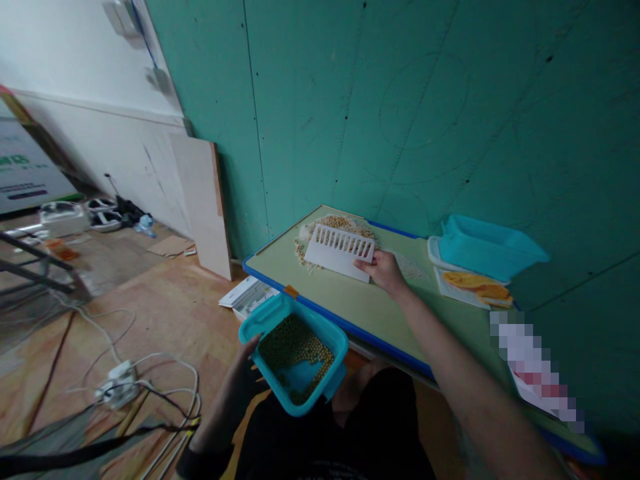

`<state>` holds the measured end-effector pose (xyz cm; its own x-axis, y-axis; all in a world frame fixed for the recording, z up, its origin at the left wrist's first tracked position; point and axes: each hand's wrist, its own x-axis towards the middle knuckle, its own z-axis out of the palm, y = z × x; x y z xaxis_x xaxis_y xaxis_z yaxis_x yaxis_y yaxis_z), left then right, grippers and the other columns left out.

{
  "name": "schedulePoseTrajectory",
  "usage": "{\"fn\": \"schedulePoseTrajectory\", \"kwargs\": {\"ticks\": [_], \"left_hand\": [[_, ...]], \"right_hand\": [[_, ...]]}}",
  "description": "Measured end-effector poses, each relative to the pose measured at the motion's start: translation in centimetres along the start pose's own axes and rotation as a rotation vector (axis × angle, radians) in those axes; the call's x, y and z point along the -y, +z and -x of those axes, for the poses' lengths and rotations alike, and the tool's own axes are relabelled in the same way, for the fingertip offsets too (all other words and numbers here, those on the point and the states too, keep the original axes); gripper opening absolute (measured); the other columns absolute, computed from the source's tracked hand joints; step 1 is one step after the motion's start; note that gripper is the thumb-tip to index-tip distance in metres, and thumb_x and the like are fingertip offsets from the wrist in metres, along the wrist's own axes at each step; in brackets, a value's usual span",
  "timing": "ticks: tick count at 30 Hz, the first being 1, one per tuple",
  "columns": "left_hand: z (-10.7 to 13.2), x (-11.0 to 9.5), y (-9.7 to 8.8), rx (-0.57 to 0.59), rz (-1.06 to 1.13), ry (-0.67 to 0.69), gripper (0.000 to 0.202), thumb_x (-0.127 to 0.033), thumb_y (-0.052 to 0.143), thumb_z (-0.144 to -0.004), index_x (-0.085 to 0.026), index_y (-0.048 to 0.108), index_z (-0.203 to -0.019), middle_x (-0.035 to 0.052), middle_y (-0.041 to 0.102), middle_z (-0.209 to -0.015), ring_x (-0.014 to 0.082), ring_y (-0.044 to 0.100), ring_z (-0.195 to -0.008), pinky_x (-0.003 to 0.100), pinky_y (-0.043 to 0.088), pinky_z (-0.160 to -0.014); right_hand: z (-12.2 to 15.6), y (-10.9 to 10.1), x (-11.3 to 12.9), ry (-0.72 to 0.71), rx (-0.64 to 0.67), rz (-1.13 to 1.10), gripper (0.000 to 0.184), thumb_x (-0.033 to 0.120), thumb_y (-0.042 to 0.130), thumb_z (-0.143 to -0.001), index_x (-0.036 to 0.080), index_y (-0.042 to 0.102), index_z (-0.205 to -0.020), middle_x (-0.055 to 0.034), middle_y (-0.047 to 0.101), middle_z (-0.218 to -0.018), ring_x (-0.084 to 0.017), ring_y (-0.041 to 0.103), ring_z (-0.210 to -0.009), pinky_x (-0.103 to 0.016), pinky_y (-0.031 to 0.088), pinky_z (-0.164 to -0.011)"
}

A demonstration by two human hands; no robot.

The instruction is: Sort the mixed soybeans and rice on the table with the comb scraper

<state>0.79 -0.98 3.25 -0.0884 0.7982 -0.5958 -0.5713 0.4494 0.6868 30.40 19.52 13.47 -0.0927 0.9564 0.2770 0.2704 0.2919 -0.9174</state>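
Plainly, the flat white panel [336, 259] has slots along its far edge.

The tub [299, 375] at the near edge of the desk [380, 313] and the bin [493, 248] by its far edge look like smooth plastic. The slotted plate [333, 259] appears smooth and matt, the heaped grains [343, 223] rough.

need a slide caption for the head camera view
Right hand holding a slotted white plate at a grain pile, left hand holding a turquoise tub of green and yellow beans.
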Motion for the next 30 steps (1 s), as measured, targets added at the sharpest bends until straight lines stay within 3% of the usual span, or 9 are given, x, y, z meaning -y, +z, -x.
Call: {"fn": "schedulePoseTrajectory", "kwargs": {"ticks": [4, 8, 13, 17, 23, 30], "left_hand": [[0.0, 0.0, 0.1, -0.010, 0.002, 0.007, 0.069, -0.055, 0.072, -0.081, -0.017, 0.060, -0.137, 0.0147, 0.078, -0.114, 0.0346, 0.073, -0.108, 0.041, 0.062, -0.080], [-0.1, 0.1, 0.0, -0.016, 0.009, 0.023, 0.069, -0.054, 0.072, -0.082, -0.020, 0.057, -0.140, 0.0123, 0.077, -0.117, 0.0336, 0.072, -0.110, 0.041, 0.063, -0.080], [0.5, -0.2, 0.5, -0.042, 0.011, 0.034, 0.066, -0.050, 0.068, -0.087, -0.016, 0.054, -0.141, 0.0137, 0.078, -0.111, 0.0328, 0.075, -0.098, 0.042, 0.063, -0.075], [0.9, -0.4, 0.6, -0.067, 0.008, 0.074, 0.069, -0.051, 0.070, -0.085, -0.022, 0.051, -0.144, 0.0101, 0.079, -0.105, 0.0324, 0.075, -0.099, 0.040, 0.062, -0.072], [0.3, -0.5, 0.0, -0.061, 0.013, 0.059, 0.067, -0.052, 0.072, -0.083, -0.021, 0.055, -0.141, 0.0091, 0.079, -0.101, 0.0321, 0.075, -0.098, 0.039, 0.062, -0.073], [-0.5, -0.5, -0.4, -0.090, 0.002, 0.022, 0.057, -0.049, 0.067, -0.088, -0.019, 0.058, -0.136, 0.0085, 0.078, -0.098, 0.0293, 0.076, -0.085, 0.042, 0.064, -0.070]], "right_hand": [[0.0, 0.6, 0.1, -0.012, 0.026, 0.015, 0.043, 0.051, 0.088, -0.058, 0.015, 0.076, -0.078, -0.0104, 0.080, -0.081, -0.026, 0.076, -0.074, -0.035, 0.061, -0.066], [0.0, 1.1, 0.7, -0.011, 0.040, 0.001, 0.042, 0.051, 0.088, -0.057, 0.016, 0.077, -0.079, -0.0087, 0.081, -0.081, -0.027, 0.077, -0.075, -0.037, 0.062, -0.069], [0.3, 1.5, 1.4, 0.007, 0.053, -0.035, 0.042, 0.049, 0.090, -0.056, 0.016, 0.077, -0.077, -0.0086, 0.080, -0.081, -0.027, 0.077, -0.074, -0.039, 0.063, -0.073], [0.4, 1.6, 1.5, -0.002, 0.072, -0.034, 0.042, 0.049, 0.089, -0.058, 0.015, 0.077, -0.080, -0.0085, 0.080, -0.081, -0.026, 0.077, -0.074, -0.040, 0.063, -0.074], [0.2, 1.7, 1.3, -0.044, 0.060, -0.001, 0.040, 0.047, 0.087, -0.063, 0.015, 0.078, -0.086, -0.0084, 0.080, -0.079, -0.027, 0.077, -0.078, -0.038, 0.062, -0.074], [0.1, 1.8, 1.0, 0.043, 0.086, -0.045, 0.044, 0.048, 0.090, -0.058, 0.014, 0.077, -0.082, -0.0107, 0.080, -0.083, -0.030, 0.077, -0.082, -0.043, 0.062, -0.078]]}}
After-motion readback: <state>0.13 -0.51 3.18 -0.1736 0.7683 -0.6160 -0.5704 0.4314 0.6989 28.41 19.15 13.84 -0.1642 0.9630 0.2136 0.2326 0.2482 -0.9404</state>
